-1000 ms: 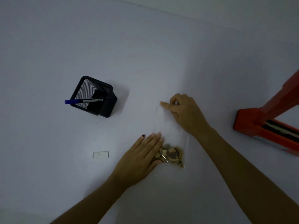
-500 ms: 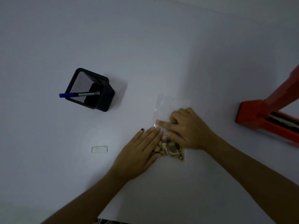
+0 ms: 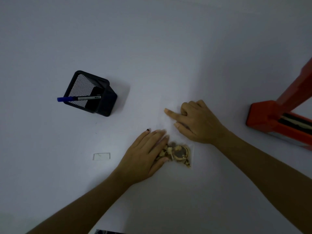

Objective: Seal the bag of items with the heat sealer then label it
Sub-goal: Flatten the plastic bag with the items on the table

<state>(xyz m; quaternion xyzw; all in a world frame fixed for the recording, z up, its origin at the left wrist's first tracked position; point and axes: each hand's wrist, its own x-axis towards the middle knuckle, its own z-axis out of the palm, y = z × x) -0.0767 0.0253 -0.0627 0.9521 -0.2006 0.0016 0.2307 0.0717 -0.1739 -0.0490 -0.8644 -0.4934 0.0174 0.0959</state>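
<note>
Clear plastic bag (image 3: 175, 132) w/ lumpy brown bits, left hand (image 3: 145, 154) flat, fingers together, right hand (image 3: 197, 122) curled, forefinger pressing film

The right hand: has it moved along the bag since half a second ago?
Yes. The right hand has slid up the clear bag, away from the items that the left hand pins down, and it now rests further from them.

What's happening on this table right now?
A person is flattening a clear bag of small brownish items on a white table. The left hand presses the filled end; the right hand presses the empty end. The orange heat sealer sits unused to the right. A small label and a pen in a mesh holder lie to the left.
</note>
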